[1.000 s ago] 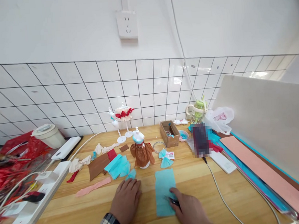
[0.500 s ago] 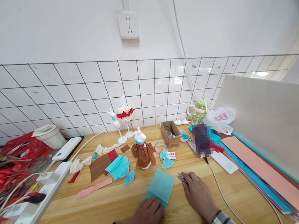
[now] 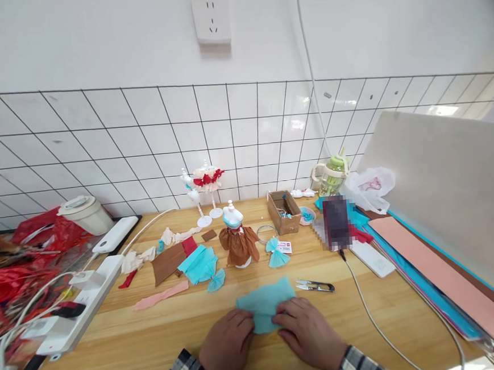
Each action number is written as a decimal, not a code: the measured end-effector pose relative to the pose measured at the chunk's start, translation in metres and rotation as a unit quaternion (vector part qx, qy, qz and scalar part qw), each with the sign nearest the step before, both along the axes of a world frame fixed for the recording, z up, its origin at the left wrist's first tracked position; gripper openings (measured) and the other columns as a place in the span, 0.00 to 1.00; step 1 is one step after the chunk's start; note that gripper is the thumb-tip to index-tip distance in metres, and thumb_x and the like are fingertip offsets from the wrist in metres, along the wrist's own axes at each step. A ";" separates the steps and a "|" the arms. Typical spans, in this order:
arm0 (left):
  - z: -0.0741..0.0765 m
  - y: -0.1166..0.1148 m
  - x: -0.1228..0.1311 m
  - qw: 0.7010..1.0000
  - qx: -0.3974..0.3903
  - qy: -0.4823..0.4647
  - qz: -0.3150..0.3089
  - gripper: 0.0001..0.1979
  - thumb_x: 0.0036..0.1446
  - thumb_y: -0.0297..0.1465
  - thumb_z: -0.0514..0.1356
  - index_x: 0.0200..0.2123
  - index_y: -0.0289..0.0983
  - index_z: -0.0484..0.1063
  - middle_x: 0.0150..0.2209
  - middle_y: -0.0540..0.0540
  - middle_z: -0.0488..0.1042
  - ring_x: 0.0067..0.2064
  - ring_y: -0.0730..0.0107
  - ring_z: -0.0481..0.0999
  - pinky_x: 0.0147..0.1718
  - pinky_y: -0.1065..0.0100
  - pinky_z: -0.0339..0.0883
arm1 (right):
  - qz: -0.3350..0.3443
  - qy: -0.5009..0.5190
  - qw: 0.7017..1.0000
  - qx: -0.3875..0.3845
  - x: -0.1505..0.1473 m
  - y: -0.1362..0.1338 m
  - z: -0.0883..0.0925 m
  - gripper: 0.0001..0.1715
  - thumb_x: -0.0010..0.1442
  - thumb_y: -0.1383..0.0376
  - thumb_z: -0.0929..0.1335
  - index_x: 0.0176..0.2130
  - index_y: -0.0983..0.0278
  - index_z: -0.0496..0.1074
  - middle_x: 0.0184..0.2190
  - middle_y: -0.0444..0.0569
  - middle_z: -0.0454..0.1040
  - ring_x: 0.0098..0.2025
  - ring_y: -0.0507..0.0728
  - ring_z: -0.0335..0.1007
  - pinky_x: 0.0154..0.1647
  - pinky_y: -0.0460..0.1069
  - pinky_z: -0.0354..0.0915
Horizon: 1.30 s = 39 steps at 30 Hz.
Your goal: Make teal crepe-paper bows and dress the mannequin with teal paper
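A turquoise piece of crepe paper (image 3: 268, 298) lies on the table in front of me, with a crease running across it. My left hand (image 3: 228, 341) is closed on its lower left side, fingers curled at the edge. At the lower right side, my right hand (image 3: 306, 331) pinches the paper between thumb and fingers. Thread snips (image 3: 315, 285) with a dark handle rest just beyond my right hand, touched by neither hand. Behind the paper stands a small dress form (image 3: 237, 240) in a brown gathered skirt and a turquoise top.
Paper scraps (image 3: 167, 262) in brown, turquoise, pink and cream lie to the left. A turquoise bow (image 3: 277, 253), a cardboard box (image 3: 284, 219) and a ring stand near the dress form. A power strip (image 3: 86, 311) edges the left; a cable (image 3: 365, 307) and stacked coloured sheets (image 3: 433, 273) are rightward.
My right hand has let go of the snips, left them on the table, and come over to the turquoise paper. The paper has turned so its length runs more sideways.
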<state>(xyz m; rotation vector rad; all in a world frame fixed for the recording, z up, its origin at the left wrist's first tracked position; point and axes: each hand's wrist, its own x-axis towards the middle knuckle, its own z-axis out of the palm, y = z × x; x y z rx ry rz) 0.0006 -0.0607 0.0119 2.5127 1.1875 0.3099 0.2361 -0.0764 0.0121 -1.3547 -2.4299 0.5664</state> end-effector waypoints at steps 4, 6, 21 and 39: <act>0.002 0.005 -0.005 1.000 -0.007 0.022 0.011 0.10 0.58 0.23 0.53 0.37 0.39 0.72 0.48 0.43 0.78 0.49 0.59 0.77 0.50 0.56 0.70 | -0.013 -0.001 1.000 0.005 0.003 -0.002 -0.005 0.16 0.61 0.65 0.65 0.50 0.55 0.69 0.45 0.45 0.72 0.47 0.57 0.63 0.51 0.52 0.55; 0.003 0.007 -0.008 1.000 -0.015 0.018 0.014 0.09 0.58 0.24 0.54 0.36 0.39 0.73 0.49 0.45 0.77 0.49 0.60 0.77 0.51 0.57 0.70 | -0.019 -0.003 1.000 0.010 0.004 -0.001 -0.007 0.15 0.61 0.63 0.67 0.48 0.56 0.69 0.43 0.45 0.72 0.46 0.57 0.63 0.50 0.52 0.55; -0.001 0.005 -0.015 0.997 0.029 -0.005 0.067 0.11 0.62 0.31 0.51 0.34 0.39 0.74 0.49 0.43 0.75 0.52 0.61 0.73 0.54 0.55 0.67 | -0.053 -0.045 0.997 -0.014 -0.008 0.017 0.003 0.08 0.61 0.64 0.63 0.34 0.60 0.72 0.32 0.45 0.72 0.40 0.56 0.64 0.42 0.49 0.55; -0.033 -0.027 0.011 0.930 0.347 0.067 -0.097 0.25 0.63 0.34 0.51 0.62 0.36 0.58 0.59 0.48 0.69 0.61 0.68 0.62 0.58 0.71 0.57 | -0.112 -0.072 0.985 -0.107 -0.022 0.038 0.002 0.07 0.54 0.61 0.67 0.30 0.60 0.74 0.31 0.46 0.77 0.38 0.56 0.69 0.36 0.48 0.54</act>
